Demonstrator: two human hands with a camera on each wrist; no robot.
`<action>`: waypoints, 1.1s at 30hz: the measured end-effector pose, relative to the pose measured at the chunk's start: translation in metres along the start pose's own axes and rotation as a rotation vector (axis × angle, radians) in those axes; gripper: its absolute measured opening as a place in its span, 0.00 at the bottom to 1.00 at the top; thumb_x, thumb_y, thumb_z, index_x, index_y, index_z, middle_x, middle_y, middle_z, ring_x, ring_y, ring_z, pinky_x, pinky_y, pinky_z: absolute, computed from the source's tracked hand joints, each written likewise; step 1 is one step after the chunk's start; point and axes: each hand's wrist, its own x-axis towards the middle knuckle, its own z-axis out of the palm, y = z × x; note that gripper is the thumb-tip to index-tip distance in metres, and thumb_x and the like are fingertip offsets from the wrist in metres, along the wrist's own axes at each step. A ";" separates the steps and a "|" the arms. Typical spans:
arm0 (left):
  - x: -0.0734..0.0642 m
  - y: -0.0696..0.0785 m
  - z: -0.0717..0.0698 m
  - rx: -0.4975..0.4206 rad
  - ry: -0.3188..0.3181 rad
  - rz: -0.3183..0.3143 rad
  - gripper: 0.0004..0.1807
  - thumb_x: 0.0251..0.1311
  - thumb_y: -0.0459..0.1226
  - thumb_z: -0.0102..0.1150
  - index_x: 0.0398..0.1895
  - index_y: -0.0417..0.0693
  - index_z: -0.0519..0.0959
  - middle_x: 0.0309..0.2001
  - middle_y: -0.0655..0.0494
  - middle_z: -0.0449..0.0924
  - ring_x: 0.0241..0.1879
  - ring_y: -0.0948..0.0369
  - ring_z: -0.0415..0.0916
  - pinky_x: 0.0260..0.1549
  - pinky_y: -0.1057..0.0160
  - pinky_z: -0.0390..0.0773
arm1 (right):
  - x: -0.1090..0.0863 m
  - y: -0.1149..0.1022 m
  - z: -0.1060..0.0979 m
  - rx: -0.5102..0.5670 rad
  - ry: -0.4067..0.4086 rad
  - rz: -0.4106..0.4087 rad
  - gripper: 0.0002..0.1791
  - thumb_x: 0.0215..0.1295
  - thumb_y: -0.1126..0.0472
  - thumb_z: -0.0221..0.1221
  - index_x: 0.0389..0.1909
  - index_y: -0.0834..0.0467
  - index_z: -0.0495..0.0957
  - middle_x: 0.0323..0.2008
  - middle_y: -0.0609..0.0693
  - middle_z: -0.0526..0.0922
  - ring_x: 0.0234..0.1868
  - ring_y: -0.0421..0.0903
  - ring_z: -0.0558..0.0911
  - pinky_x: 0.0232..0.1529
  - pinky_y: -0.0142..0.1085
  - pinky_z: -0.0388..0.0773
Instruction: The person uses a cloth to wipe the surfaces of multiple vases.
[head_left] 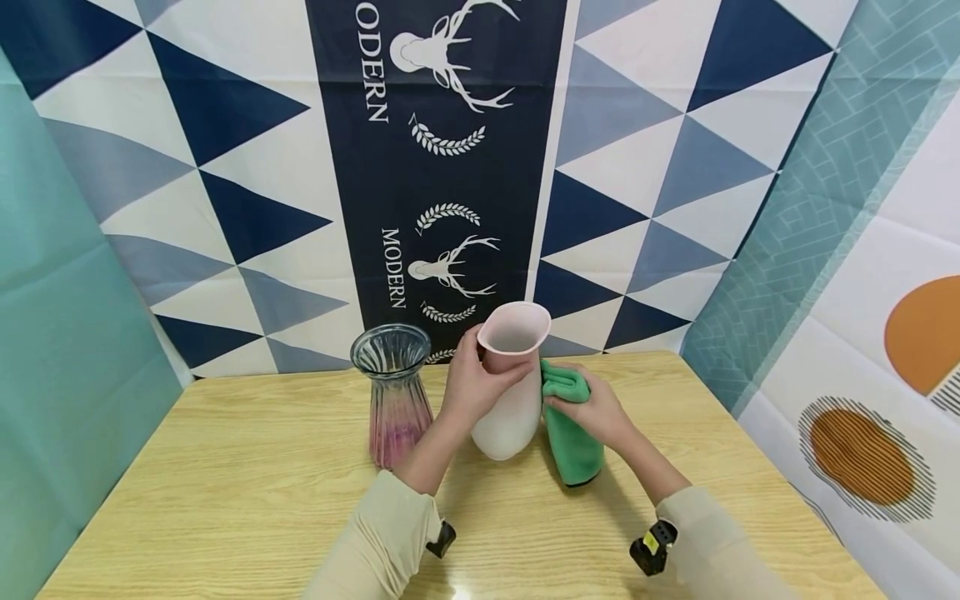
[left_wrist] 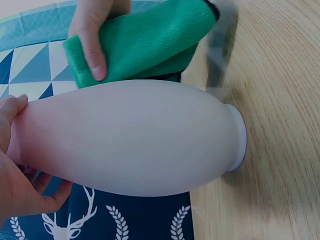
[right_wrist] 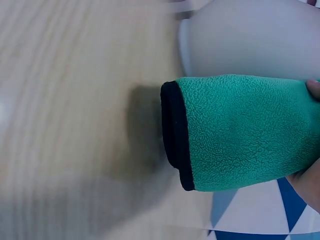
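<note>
A white vase with a pinkish neck (head_left: 507, 417) stands near the back of the table. My left hand (head_left: 480, 379) grips it round the neck, thumb across the front; the left wrist view shows the vase (left_wrist: 135, 140) whole, down to its narrow foot. My right hand (head_left: 596, 408) holds a folded green cloth (head_left: 572, 446) at the vase's right side. In the left wrist view the cloth (left_wrist: 150, 40) lies along the vase's wall. Its dark-edged end hangs down, seen close in the right wrist view as a fuzzy green cloth (right_wrist: 250, 132).
A ribbed glass vase (head_left: 393, 392), clear blue-grey above and pink below, stands left of the white vase, close behind my left forearm. The wood-grain table (head_left: 247, 483) ends at a patterned backdrop (head_left: 277, 208). Hanging sheets (head_left: 847, 208) flank both sides.
</note>
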 end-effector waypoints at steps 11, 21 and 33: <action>0.000 0.002 -0.002 0.002 -0.003 0.001 0.42 0.41 0.44 0.75 0.60 0.44 0.65 0.55 0.48 0.72 0.54 0.55 0.73 0.52 0.55 0.75 | 0.021 -0.026 -0.022 0.054 0.003 -0.060 0.32 0.55 0.60 0.67 0.61 0.56 0.68 0.58 0.58 0.74 0.58 0.54 0.74 0.56 0.50 0.73; 0.002 0.001 -0.005 -0.029 -0.063 0.003 0.39 0.42 0.42 0.74 0.59 0.43 0.68 0.53 0.49 0.75 0.51 0.56 0.74 0.49 0.57 0.77 | 0.027 -0.038 -0.028 0.036 0.007 -0.072 0.32 0.54 0.60 0.67 0.61 0.55 0.68 0.58 0.57 0.75 0.57 0.54 0.74 0.55 0.50 0.73; 0.005 0.001 -0.011 -0.016 -0.118 -0.023 0.38 0.44 0.42 0.73 0.60 0.43 0.67 0.55 0.48 0.75 0.54 0.54 0.74 0.53 0.55 0.75 | 0.029 -0.049 -0.031 0.014 -0.005 -0.078 0.32 0.54 0.60 0.67 0.60 0.55 0.68 0.57 0.57 0.75 0.56 0.54 0.75 0.55 0.51 0.72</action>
